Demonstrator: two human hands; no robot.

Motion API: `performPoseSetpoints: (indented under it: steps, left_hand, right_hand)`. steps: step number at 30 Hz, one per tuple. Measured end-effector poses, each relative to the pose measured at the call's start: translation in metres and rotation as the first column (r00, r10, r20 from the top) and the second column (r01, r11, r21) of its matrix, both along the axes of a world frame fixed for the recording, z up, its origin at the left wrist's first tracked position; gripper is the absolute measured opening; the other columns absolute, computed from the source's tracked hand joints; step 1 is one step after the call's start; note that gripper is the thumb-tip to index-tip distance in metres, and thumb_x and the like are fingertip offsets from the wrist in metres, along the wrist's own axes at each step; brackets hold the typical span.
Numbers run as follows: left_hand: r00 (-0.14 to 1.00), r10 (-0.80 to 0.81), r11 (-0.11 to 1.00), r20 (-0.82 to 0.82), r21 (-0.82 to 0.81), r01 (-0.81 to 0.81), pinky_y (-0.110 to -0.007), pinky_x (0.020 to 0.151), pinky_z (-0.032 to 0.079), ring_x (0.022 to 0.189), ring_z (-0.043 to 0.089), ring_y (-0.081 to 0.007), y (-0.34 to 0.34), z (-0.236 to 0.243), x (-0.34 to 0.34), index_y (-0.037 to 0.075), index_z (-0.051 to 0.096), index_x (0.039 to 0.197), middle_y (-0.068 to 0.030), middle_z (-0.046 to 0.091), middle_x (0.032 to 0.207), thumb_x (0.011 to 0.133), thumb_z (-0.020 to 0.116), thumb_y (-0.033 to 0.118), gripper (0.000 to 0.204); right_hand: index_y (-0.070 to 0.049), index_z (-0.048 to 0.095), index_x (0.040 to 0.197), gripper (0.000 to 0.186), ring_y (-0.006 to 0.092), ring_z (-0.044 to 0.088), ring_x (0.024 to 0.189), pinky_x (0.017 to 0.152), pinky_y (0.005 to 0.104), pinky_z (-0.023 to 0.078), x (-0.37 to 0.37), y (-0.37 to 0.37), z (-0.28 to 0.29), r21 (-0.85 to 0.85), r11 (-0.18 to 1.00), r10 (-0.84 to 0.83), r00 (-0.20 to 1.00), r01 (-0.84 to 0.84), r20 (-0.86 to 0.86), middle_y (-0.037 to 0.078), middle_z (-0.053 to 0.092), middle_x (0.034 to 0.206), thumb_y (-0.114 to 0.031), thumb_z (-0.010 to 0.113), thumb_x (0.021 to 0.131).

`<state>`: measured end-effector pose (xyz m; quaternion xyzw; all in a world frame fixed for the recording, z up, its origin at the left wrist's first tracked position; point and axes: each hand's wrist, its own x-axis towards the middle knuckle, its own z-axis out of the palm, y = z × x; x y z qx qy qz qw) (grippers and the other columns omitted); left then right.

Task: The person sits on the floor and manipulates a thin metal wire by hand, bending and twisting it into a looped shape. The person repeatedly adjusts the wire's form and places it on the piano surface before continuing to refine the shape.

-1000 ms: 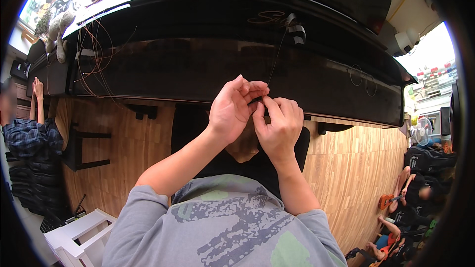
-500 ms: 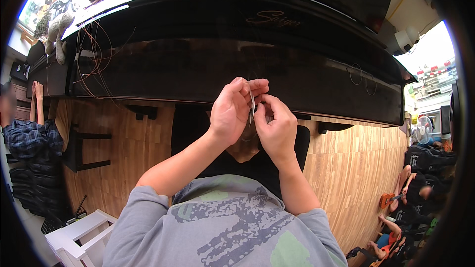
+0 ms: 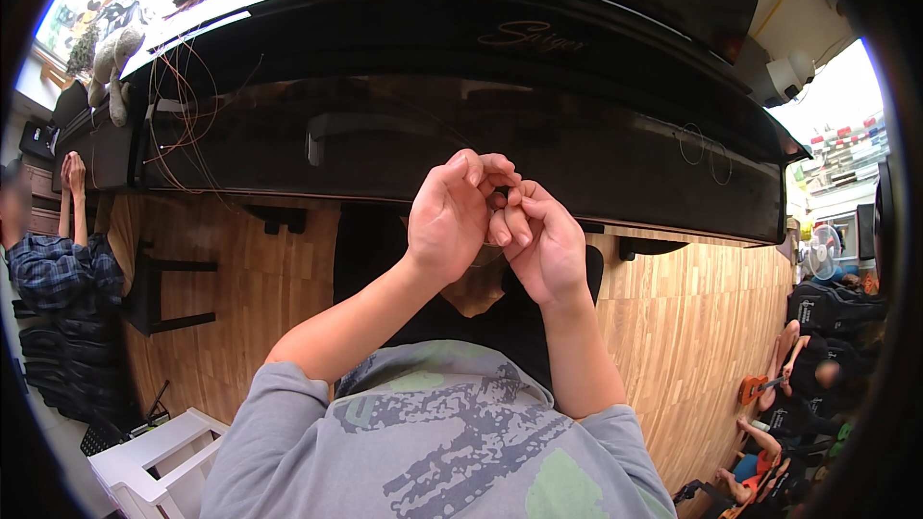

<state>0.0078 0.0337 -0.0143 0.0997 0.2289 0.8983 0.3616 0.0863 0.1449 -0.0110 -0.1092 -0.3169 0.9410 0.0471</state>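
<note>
My left hand is raised in front of the closed black piano, palm turned inward and fingers curled. My right hand meets it from the right, its fingers bent and the fingertips close against the left ones. Whatever lies between the fingers is too thin or too hidden to name. On the piano's front to the left of my hands shows a small pale rectangular piece. Farther left hang loose coils of copper-coloured wire strings. A thin pale wire coil is on the piano's right part.
A grey plush toy sits at the piano's left end. At the left are a person in a plaid shirt, a black stool and a white wooden frame. Seated people at the right hold small guitars; a fan stands behind.
The thin whitish strip between my hands is no longer there. A pale rectangular piece now shows on the piano to the left. My right hand has turned its palm and curled fingers into view.
</note>
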Motion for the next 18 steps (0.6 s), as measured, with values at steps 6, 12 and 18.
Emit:
performPoseSetpoints:
  steps: [6,12,18]
  left_hand:
    - [0.998,0.043,0.997,-0.05,-0.059,-0.046,-0.034,0.085,0.039,0.096,0.051,-0.0196,0.003,-0.003,0.004,0.011,0.042,0.075,-0.01,0.058,0.104,0.093,0.042,0.028,0.024]
    - [0.913,0.039,0.942,-0.405,-0.291,-0.169,-0.036,0.092,0.039,0.107,0.054,-0.0233,-0.008,-0.003,0.013,0.006,0.052,0.089,-0.0164,0.057,0.117,0.094,0.042,0.026,0.023]
    - [0.254,-0.685,0.432,-0.683,-0.662,-0.612,-0.032,0.063,0.05,0.075,0.063,-0.0282,-0.057,0.055,0.033,0.004,0.066,0.088,-0.009,0.064,0.081,0.075,0.075,0.022,0.023]
  right_hand:
    - [-0.006,0.053,0.083,0.021,0.01,0.034,0.053,0.056,0.0259,0.032,-0.001,-0.004,0.003,-0.08,0.996,-0.036,0.999,0.039,0.031,-0.004,0.032,0.056,-0.019,0.044,0.098]
    - [-0.006,0.051,0.079,0.022,0.0051,0.025,0.047,0.047,0.0233,0.024,0.0,0.002,0.004,0.091,0.975,-0.203,0.979,0.202,0.007,-0.007,0.029,0.054,-0.018,0.051,0.097]
    - [-0.004,0.056,0.077,0.019,0.0004,0.028,0.046,0.043,0.0203,0.021,0.003,0.017,0.001,0.369,0.872,-0.308,0.947,0.321,-0.095,-0.007,0.041,0.057,-0.012,0.055,0.095]
